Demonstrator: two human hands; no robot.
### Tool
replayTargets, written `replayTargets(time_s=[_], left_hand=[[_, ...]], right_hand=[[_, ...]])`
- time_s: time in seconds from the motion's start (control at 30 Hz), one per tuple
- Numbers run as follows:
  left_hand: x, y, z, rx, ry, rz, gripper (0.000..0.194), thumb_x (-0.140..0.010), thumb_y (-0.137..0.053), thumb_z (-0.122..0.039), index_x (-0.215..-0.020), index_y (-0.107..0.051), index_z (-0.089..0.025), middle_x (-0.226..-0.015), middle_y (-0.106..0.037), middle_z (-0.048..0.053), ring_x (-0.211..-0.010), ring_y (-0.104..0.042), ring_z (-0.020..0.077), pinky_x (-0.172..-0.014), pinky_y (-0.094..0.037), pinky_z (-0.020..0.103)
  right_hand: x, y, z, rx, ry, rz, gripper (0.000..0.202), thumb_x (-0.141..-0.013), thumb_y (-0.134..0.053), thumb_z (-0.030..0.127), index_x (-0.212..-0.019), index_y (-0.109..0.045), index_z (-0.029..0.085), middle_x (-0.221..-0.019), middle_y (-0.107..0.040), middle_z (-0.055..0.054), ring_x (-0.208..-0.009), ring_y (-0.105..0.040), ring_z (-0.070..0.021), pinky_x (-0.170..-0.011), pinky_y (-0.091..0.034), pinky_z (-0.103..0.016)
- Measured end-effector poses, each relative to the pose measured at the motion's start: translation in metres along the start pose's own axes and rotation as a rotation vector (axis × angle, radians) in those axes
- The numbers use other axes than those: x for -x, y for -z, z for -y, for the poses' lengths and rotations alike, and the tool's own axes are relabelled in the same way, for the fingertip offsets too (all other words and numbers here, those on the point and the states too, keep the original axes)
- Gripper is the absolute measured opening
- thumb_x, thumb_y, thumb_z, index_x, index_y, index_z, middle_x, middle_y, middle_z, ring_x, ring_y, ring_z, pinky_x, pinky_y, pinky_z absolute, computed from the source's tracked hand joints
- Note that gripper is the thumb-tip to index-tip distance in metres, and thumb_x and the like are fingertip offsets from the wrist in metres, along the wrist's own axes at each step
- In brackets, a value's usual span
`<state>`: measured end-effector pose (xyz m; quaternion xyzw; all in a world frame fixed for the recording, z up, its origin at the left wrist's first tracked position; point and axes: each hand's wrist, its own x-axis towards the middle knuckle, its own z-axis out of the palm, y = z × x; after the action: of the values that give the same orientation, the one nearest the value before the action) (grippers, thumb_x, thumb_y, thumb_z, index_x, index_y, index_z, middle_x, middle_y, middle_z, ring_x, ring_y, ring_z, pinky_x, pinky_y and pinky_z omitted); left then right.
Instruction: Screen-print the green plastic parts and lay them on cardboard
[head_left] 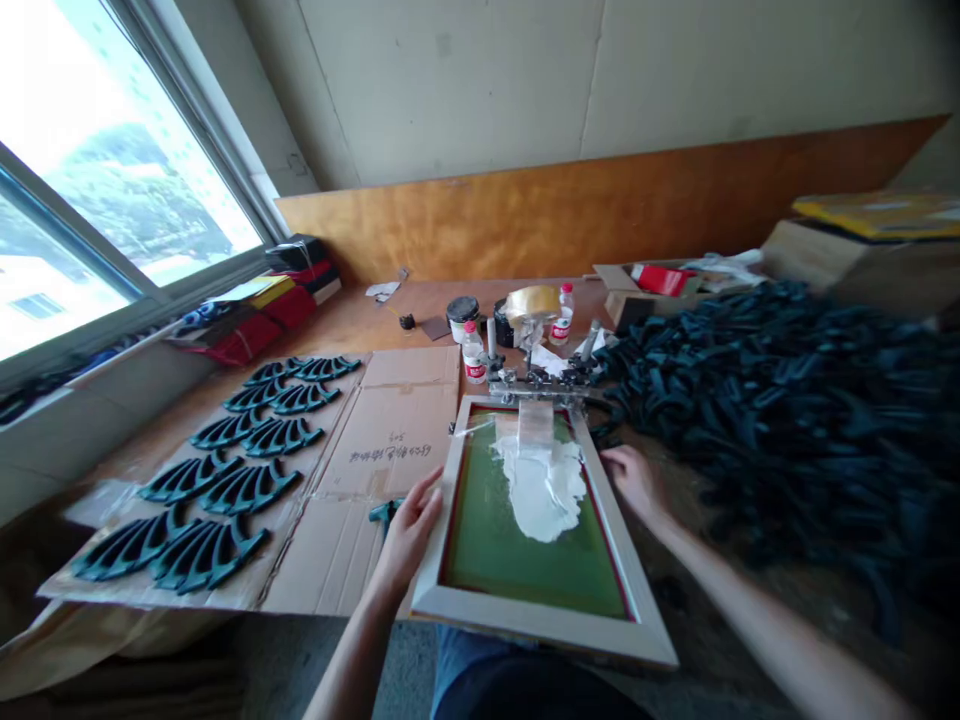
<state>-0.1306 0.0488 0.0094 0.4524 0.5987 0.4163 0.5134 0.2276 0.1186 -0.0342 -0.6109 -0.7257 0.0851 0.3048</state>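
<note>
A pale-framed printing screen (555,640) with green mesh lies in front of me, held at its far end by a metal clamp (540,385). White paste (544,500) is spread on the mesh, and a squeegee (535,428) rests at its far side. My left hand (411,525) is at the frame's left edge, fingers closed over a dark green part (381,513) that shows only partly. Beside the frame's right edge is my right hand (634,480), its fingers bent together; whatever they hold is too small to make out.
Several dark green fan-shaped parts (251,485) lie in rows on cardboard (397,400) at the left. A large pile of dark parts (787,400) covers the right. Bottles (473,355) and a tub (462,318) stand behind the clamp.
</note>
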Motion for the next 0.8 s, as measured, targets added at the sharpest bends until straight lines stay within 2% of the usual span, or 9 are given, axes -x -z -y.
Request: replayTargets(time_s=[0.1,0.2,0.27,0.33,0.5,0.57,0.63,0.73,0.8], left_hand=[[-0.009,-0.004,0.047,-0.142,0.01,0.018,0.076,-0.082,-0.053,-0.054,-0.145,-0.033,-0.017,-0.064,-0.054,-0.005,-0.059,-0.051,0.0127,-0.057,-0.037,0.022],[-0.018,-0.007,0.068,-0.321,-0.002,-0.004,0.067,-0.085,-0.047,-0.046,-0.144,-0.035,-0.016,-0.063,-0.051,-0.005,-0.059,-0.05,0.0126,-0.057,-0.034,0.023],[-0.02,-0.007,0.07,-0.377,0.002,0.007,0.063,-0.086,-0.044,-0.044,-0.142,-0.038,-0.016,-0.067,-0.055,-0.004,-0.062,-0.052,0.0139,-0.058,-0.034,0.023],[-0.021,-0.006,0.069,-0.407,0.005,0.02,0.06,-0.086,-0.043,-0.044,-0.14,-0.041,-0.018,-0.07,-0.057,-0.002,-0.065,-0.054,0.015,-0.059,-0.035,0.024],[-0.02,-0.005,0.069,-0.433,0.013,0.007,0.055,-0.087,-0.043,-0.044,-0.136,-0.046,-0.02,-0.074,-0.06,-0.001,-0.069,-0.056,0.0156,-0.064,-0.038,0.024],[-0.02,-0.005,0.069,-0.426,0.017,0.004,0.055,-0.087,-0.043,-0.043,-0.136,-0.047,-0.019,-0.074,-0.059,-0.001,-0.068,-0.056,0.0154,-0.063,-0.038,0.024],[-0.02,-0.006,0.069,-0.414,0.014,0.002,0.054,-0.087,-0.044,-0.043,-0.135,-0.048,-0.019,-0.072,-0.059,-0.001,-0.067,-0.055,0.0152,-0.063,-0.038,0.024],[-0.02,-0.006,0.067,-0.388,0.008,-0.007,0.053,-0.086,-0.046,-0.043,-0.134,-0.05,-0.019,-0.069,-0.058,-0.002,-0.065,-0.054,0.0151,-0.062,-0.038,0.024],[-0.02,-0.006,0.066,-0.369,0.009,-0.017,0.054,-0.085,-0.048,-0.043,-0.133,-0.051,-0.02,-0.066,-0.057,-0.003,-0.064,-0.054,0.015,-0.061,-0.038,0.024]], right_hand=[[-0.036,0.008,0.018,-0.015,0.14,-0.068,0.033,-0.089,-0.05,0.032,-0.117,-0.06,0.017,-0.114,-0.058,-0.012,-0.102,-0.057,-0.0266,-0.087,-0.049,-0.041],[-0.054,0.001,0.059,0.075,0.341,0.109,0.051,-0.077,-0.071,0.03,-0.122,-0.054,0.016,-0.116,-0.057,-0.013,-0.106,-0.055,-0.0277,-0.089,-0.048,-0.039],[-0.051,-0.008,0.08,0.169,0.362,0.272,0.031,-0.078,-0.07,0.023,-0.106,-0.06,0.017,-0.099,-0.062,-0.009,-0.093,-0.058,-0.025,-0.079,-0.049,-0.035],[-0.035,-0.014,0.09,0.227,0.381,0.357,0.008,-0.081,-0.061,0.015,-0.088,-0.061,0.018,-0.087,-0.063,-0.006,-0.084,-0.058,-0.0225,-0.072,-0.047,-0.031],[0.016,-0.003,0.076,0.172,0.69,0.414,0.019,-0.079,-0.047,0.003,-0.081,-0.06,0.017,-0.082,-0.062,-0.007,-0.083,-0.055,-0.021,-0.072,-0.043,-0.03],[0.021,0.007,0.071,0.113,0.784,0.477,0.018,-0.079,-0.049,0.004,-0.082,-0.061,0.017,-0.082,-0.062,-0.006,-0.082,-0.054,-0.0202,-0.072,-0.042,-0.03],[0.016,0.012,0.071,0.069,0.767,0.519,0.014,-0.078,-0.053,0.007,-0.078,-0.06,0.019,-0.078,-0.062,-0.003,-0.079,-0.054,-0.0192,-0.07,-0.042,-0.03],[0.014,0.008,0.075,0.063,0.659,0.367,0.014,-0.078,-0.053,0.007,-0.078,-0.062,0.019,-0.078,-0.062,-0.004,-0.081,-0.054,-0.0199,-0.073,-0.042,-0.031],[0.025,0.0,0.075,0.065,0.694,0.197,0.021,-0.081,-0.048,0.005,-0.086,-0.064,0.017,-0.084,-0.064,-0.007,-0.087,-0.054,-0.0215,-0.078,-0.042,-0.034]])
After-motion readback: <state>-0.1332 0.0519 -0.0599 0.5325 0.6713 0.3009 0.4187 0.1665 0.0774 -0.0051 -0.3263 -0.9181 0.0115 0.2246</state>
